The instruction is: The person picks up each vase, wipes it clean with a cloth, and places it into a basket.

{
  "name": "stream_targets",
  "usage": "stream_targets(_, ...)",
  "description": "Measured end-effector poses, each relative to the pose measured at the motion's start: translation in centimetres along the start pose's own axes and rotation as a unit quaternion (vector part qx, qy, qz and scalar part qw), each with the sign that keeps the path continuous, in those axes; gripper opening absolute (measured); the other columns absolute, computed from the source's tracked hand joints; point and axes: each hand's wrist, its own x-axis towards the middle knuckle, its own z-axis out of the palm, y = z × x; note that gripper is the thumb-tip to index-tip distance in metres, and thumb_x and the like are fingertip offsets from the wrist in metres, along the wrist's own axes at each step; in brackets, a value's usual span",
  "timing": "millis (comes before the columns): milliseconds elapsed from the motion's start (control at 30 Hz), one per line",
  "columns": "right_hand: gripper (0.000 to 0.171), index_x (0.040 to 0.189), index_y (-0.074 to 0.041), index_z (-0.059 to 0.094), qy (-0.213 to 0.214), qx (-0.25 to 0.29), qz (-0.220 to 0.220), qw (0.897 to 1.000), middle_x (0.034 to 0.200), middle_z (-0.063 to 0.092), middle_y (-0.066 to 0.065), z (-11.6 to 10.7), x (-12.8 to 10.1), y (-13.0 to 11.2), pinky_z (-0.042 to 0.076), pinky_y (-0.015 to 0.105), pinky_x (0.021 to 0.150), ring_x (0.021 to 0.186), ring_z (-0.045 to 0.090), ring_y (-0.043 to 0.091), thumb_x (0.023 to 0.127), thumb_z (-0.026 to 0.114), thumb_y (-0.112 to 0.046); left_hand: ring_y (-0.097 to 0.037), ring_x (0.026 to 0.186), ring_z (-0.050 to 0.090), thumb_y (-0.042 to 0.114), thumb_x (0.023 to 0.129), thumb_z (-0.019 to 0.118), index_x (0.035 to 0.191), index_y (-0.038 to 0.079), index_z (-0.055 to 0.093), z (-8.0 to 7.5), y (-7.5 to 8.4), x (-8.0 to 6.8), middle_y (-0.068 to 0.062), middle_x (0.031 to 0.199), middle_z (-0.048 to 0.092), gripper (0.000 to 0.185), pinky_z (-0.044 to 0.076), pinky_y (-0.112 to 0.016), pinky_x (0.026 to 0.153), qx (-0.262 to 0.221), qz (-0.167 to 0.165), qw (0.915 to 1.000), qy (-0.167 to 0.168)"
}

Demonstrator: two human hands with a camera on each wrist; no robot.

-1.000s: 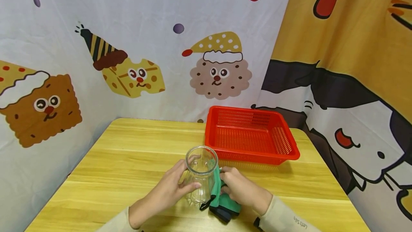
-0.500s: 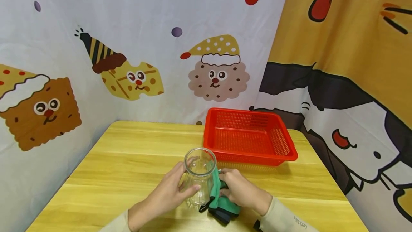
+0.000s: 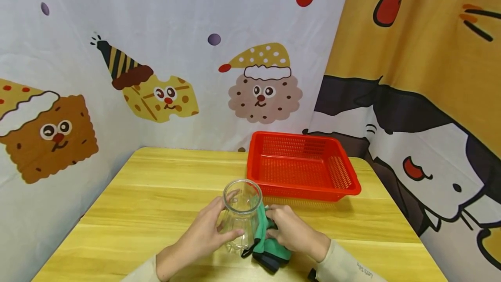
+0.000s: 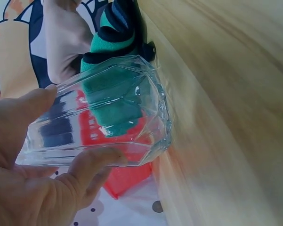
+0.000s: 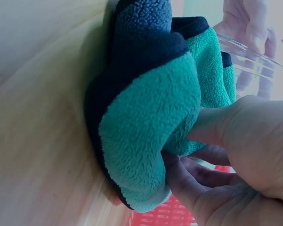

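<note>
Low in the centre of the head view, the left hand grips the clear faceted glass jar upright on the wooden table while the right hand clutches a green and dark fleece cloth against its side, so wiping looks underway, the red plastic basket beyond still holding nothing.
</note>
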Motion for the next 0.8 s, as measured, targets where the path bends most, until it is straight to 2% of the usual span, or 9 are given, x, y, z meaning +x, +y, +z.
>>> stream_targets(67, 0.017, 0.106, -0.008, 0.083, 0.0, 0.003, 0.001, 1.0, 0.109, 0.08, 0.005, 0.0, 0.0, -0.02, 0.065, 0.013, 0.075, 0.1, 0.073, 0.004, 0.097, 0.092, 0.002, -0.038, 0.142, 0.075, 0.034, 0.093, 0.102, 0.17, 0.015, 0.056, 0.01, 0.0, 0.04, -0.011, 0.153, 0.077, 0.091, 0.064, -0.066, 0.12, 0.005, 0.004, 1.0, 0.005)
stream_targets(167, 0.017, 0.106, -0.009, 0.083, 0.001, 0.01, 0.002, 1.0, 0.11, 0.08, 0.004, -0.03, -0.02, -0.05, 0.065, 0.014, 0.076, 0.102, 0.073, 0.004, 0.097, 0.091, 0.002, -0.031, 0.13, 0.079, 0.034, 0.093, 0.102, 0.171, 0.017, 0.055, 0.03, 0.02, 0.04, -0.011, 0.151, 0.078, 0.093, 0.07, -0.058, 0.111, 0.006, 0.006, 0.9999, 0.006)
stream_targets(300, 0.018, 0.108, -0.011, 0.084, 0.005, 0.023, 0.001, 1.0, 0.112, 0.081, 0.004, -0.06, -0.03, 0.02, 0.065, 0.015, 0.078, 0.103, 0.074, 0.003, 0.097, 0.09, 0.003, -0.029, 0.127, 0.079, 0.032, 0.093, 0.101, 0.173, 0.018, 0.053, 0.11, 0.05, 0.06, -0.011, 0.149, 0.078, 0.094, 0.072, -0.053, 0.107, 0.006, 0.014, 0.9998, 0.009)
stream_targets(400, 0.019, 0.108, -0.013, 0.084, 0.008, 0.032, 0.002, 0.999, 0.112, 0.082, 0.003, -0.11, -0.05, 0.1, 0.065, 0.016, 0.079, 0.103, 0.073, 0.002, 0.098, 0.09, 0.002, -0.033, 0.137, 0.077, 0.03, 0.093, 0.102, 0.172, 0.017, 0.053, 0.15, 0.08, 0.12, -0.011, 0.149, 0.078, 0.094, 0.069, -0.059, 0.114, 0.003, 0.018, 0.9998, 0.011)
stream_targets(667, 0.019, 0.099, -0.016, 0.082, 0.015, 0.058, 0.013, 0.998, 0.105, 0.079, -0.001, -0.12, -0.18, 0.19, 0.062, 0.016, 0.074, 0.095, 0.067, -0.002, 0.095, 0.093, 0.0, -0.035, 0.14, 0.076, 0.032, 0.094, 0.101, 0.171, 0.016, 0.055, 0.02, 0.1, 0.03, -0.011, 0.15, 0.077, 0.09, 0.066, -0.063, 0.118, -0.013, 0.01, 0.9999, 0.003)
stream_targets(800, 0.019, 0.099, -0.017, 0.083, 0.016, 0.066, 0.019, 0.998, 0.103, 0.079, -0.002, 0.1, -0.26, 0.17, 0.064, 0.017, 0.073, 0.095, 0.07, -0.002, 0.094, 0.094, -0.002, -0.031, 0.135, 0.077, 0.034, 0.095, 0.1, 0.172, 0.019, 0.054, -0.09, 0.06, -0.2, -0.011, 0.153, 0.076, 0.091, 0.071, -0.051, 0.107, -0.01, 0.003, 0.9999, -0.002)
